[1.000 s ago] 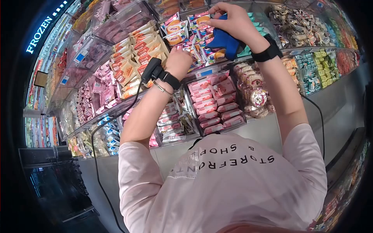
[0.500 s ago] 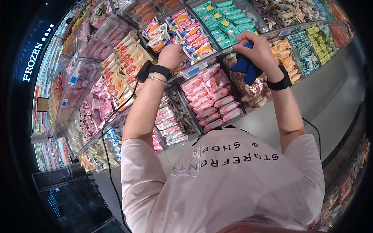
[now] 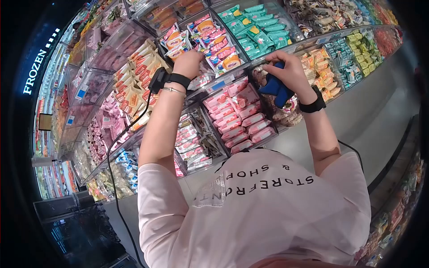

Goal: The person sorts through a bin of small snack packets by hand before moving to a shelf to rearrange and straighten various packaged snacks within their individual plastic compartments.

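Observation:
Curled fingers of my left hand are over the left side of a clear bin, beside orange-and-white packs with pink lettering; what they hold is hidden. Near the bin's front edge a clear, pale area shows by that hand. My right hand is closed around a dark blue cloth-like item, which hangs over a bin of round wrapped sweets. Both wrists wear black bands.
Green packs lie in the bin behind my right hand. Pink packs fill a front bin, cream-and-red packs stand at left, and orange packs at right. A black cable runs from my left wrist.
My left hand has shifted left and a little toward the bin's side, showing more of the bin's front corner. My right hand still has the blue item. The whole view has shifted slightly.

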`<state>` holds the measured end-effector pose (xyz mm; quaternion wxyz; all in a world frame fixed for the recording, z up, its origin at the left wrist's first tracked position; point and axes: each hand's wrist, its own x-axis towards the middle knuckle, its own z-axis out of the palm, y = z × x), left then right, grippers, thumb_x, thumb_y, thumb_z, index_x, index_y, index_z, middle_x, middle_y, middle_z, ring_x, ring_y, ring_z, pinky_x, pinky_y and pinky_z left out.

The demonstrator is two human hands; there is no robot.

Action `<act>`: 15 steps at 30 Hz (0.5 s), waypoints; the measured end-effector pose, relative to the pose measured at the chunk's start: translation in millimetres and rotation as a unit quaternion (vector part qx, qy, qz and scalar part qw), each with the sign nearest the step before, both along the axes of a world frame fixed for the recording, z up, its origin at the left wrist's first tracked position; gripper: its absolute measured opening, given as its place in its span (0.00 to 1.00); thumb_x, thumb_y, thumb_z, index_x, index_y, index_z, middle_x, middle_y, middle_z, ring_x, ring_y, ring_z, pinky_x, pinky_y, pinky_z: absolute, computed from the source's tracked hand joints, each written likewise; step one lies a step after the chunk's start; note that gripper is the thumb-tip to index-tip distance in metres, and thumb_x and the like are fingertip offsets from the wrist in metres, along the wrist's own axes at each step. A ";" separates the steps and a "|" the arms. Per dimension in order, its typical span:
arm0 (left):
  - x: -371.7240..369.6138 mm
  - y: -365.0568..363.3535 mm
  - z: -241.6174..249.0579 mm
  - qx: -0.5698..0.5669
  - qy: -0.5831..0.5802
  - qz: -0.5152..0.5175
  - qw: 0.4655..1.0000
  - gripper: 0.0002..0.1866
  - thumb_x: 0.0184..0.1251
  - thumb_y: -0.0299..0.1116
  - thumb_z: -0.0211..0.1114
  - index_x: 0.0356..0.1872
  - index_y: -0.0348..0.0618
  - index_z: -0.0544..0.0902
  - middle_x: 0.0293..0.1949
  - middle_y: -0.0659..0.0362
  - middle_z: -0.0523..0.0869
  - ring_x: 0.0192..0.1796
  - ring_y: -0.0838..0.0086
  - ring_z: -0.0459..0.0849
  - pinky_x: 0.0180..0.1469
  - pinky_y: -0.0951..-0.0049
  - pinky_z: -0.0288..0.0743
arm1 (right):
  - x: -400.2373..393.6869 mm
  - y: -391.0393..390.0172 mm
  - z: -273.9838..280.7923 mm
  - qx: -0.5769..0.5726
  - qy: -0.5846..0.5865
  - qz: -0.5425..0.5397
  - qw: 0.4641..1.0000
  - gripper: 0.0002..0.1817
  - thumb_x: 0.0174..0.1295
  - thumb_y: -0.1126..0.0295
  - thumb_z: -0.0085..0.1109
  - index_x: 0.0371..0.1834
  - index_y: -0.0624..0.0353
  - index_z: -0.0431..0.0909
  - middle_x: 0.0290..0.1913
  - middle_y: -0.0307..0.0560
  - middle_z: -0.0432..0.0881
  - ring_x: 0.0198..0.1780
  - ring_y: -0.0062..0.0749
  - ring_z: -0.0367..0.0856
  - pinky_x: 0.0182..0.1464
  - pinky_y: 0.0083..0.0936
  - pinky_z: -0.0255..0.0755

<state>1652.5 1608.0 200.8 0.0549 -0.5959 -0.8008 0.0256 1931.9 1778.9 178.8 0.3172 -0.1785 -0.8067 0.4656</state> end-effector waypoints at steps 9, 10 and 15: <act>7.5 7.7 -4.5 -0.157 0.216 0.084 0.960 0.08 0.54 0.40 0.67 0.33 0.52 0.89 0.37 0.60 0.89 0.50 0.66 0.82 0.50 0.64 0.71 | 40.2 7.5 -19.7 -0.027 -0.072 -0.083 0.994 0.15 0.51 0.67 0.72 0.39 0.63 0.81 0.29 0.40 0.82 0.30 0.20 0.77 0.36 0.21 0.72; 1.1 8.1 -9.6 -0.141 0.195 0.114 0.964 0.08 0.54 0.40 0.67 0.33 0.52 0.89 0.37 0.60 0.89 0.50 0.65 0.83 0.49 0.63 0.72 | 43.3 8.5 -23.9 -0.037 -0.075 -0.090 0.992 0.15 0.51 0.67 0.72 0.38 0.63 0.81 0.28 0.40 0.82 0.30 0.21 0.78 0.36 0.21 0.72; 11.3 -6.4 28.6 -0.032 0.172 0.092 0.980 0.07 0.57 0.31 0.64 0.33 0.46 0.88 0.35 0.56 0.88 0.43 0.59 0.84 0.44 0.61 0.76 | 63.3 14.0 -32.8 -0.039 -0.074 -0.131 0.988 0.14 0.51 0.67 0.70 0.38 0.64 0.82 0.29 0.43 0.83 0.33 0.23 0.81 0.37 0.22 0.74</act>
